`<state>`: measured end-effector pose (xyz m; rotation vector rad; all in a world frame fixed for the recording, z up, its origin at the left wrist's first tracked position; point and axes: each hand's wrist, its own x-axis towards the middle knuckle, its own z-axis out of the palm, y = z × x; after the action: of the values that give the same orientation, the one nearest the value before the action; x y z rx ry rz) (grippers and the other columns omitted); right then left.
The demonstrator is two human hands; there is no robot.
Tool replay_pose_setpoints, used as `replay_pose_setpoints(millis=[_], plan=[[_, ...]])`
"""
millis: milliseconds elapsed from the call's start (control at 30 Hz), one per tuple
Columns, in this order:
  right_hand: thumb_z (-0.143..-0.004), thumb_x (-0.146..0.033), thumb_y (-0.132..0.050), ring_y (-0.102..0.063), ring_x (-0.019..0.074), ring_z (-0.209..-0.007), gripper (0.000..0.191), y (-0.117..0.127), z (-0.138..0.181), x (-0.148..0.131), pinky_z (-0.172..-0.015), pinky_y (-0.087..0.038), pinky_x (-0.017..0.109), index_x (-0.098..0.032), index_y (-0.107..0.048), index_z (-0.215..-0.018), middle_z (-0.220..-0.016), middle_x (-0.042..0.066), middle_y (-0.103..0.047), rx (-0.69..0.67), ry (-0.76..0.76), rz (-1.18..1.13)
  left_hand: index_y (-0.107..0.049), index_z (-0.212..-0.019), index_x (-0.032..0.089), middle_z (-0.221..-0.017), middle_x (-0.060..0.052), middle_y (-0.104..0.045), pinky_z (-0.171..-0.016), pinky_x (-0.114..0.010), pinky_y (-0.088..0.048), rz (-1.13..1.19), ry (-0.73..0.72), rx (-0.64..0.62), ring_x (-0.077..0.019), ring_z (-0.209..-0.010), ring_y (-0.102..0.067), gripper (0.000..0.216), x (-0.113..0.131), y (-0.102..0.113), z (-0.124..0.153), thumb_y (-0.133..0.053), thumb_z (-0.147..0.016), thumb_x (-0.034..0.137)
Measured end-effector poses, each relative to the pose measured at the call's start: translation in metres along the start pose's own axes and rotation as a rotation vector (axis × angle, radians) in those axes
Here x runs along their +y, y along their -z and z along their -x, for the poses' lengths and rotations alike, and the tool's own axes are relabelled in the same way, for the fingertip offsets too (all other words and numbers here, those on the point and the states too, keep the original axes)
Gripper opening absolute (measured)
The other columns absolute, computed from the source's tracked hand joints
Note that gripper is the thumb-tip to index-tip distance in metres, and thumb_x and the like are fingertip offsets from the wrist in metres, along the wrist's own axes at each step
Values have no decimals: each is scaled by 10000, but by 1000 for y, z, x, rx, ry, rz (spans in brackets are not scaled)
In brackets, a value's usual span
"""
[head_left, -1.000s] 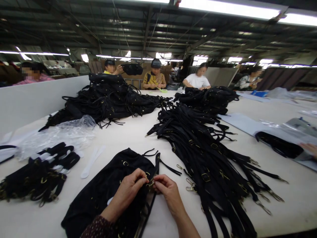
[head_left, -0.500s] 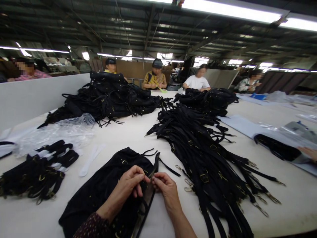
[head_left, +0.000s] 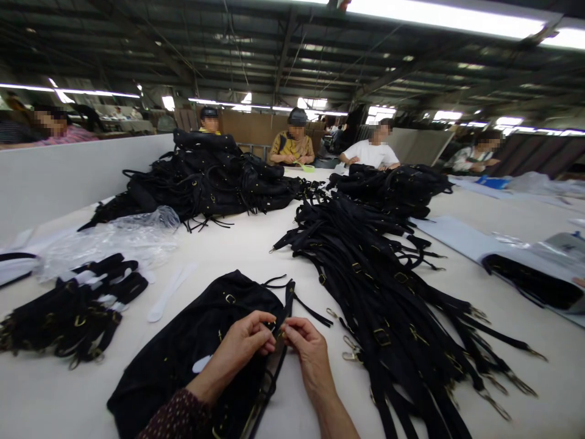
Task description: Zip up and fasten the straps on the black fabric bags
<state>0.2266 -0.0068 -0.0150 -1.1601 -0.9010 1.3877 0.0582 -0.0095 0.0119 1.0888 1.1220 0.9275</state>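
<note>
A black bag (head_left: 192,347) with small gold fittings lies in front of me on the white table (head_left: 247,250). My left hand (head_left: 244,344) and my right hand (head_left: 307,350) meet over its right edge. Both pinch a black strap (head_left: 278,332) that runs along the bag, fingertips nearly touching. The strap's lower part trails down between my forearms.
A long heap of black straps with gold clasps (head_left: 388,286) spreads to the right. A smaller bundle (head_left: 68,311) and crumpled clear plastic (head_left: 114,241) lie left, a white plastic strip (head_left: 169,292) between. A big pile of black bags (head_left: 205,180) stands farther back. Several people sit at the far end.
My hands have stayed pinched on the strap at the bag's edge, shifting only slightly. The view has drifted a little to the left.
</note>
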Motion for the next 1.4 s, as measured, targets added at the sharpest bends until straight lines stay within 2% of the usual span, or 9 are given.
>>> replay_pose_setpoints(millis=[167,300,367,500,633,800,1033,1300,1400], plan=[[-686,-393,-812,-645,176,-760,241,1,5,-2,-731,-496,299,-204,-738,-815,-806,25,-748,-116,-13,63,-601,-957,174,-752,-19,-729,-628,-251,-528,-5,31,-13,-154,-694,-715,227,-1,0,2,-647,-766,287],[-712,-369,-787,-622,165,-740,187,5,9,-2,-715,-478,284,-208,-751,-801,-779,11,-737,-155,18,151,-622,-840,173,-761,-23,-725,-638,-249,-511,-62,45,-26,-153,-707,-700,151,5,0,5,-638,-763,302],[-721,-358,-775,-618,165,-736,171,5,10,-1,-715,-477,284,-208,-755,-801,-767,7,-731,-153,37,184,-638,-823,182,-731,-3,-704,-652,-251,-497,-162,0,-29,-147,-696,-677,129,10,0,7,-613,-781,302],[-719,-377,-776,-615,168,-716,198,2,10,-1,-693,-488,289,-200,-753,-805,-761,14,-728,-131,24,172,-639,-808,225,-694,27,-669,-659,-249,-441,-509,-129,17,-139,-667,-625,130,19,0,12,-527,-838,283],[-696,-408,-794,-590,150,-647,240,-1,11,-2,-624,-483,277,-196,-752,-800,-712,7,-705,-109,-18,140,-617,-829,256,-726,27,-646,-672,-259,-392,-714,-176,61,-151,-702,-594,162,21,-4,15,-470,-884,296],[-670,-432,-803,-574,146,-618,270,-3,10,-2,-579,-479,273,-195,-757,-793,-695,9,-699,-96,-26,148,-614,-868,269,-820,10,-679,-715,-271,-388,-766,-168,82,-172,-785,-618,174,17,-5,16,-448,-906,302],[-686,-421,-790,-598,153,-657,239,-5,11,0,-601,-497,269,-207,-767,-790,-730,6,-717,-85,-8,206,-608,-869,263,-839,3,-696,-722,-275,-399,-792,-166,77,-177,-791,-636,169,13,-2,14,-447,-915,289],[-773,-415,-725,-655,203,-779,203,-6,15,3,-731,-528,308,-224,-774,-821,-802,23,-747,-98,139,378,-596,-897,252,-897,-26,-719,-748,-292,-426,-926,-195,80,-198,-844,-672,191,7,-2,15,-410,-938,262],[-800,-421,-708,-677,214,-821,239,-7,16,6,-768,-536,319,-233,-755,-940,-857,27,-759,-90,143,364,-590,-910,251,-921,-34,-724,-758,-304,-432,-995,-202,81,-209,-867,-679,200,5,-3,15,-393,-945,257]])
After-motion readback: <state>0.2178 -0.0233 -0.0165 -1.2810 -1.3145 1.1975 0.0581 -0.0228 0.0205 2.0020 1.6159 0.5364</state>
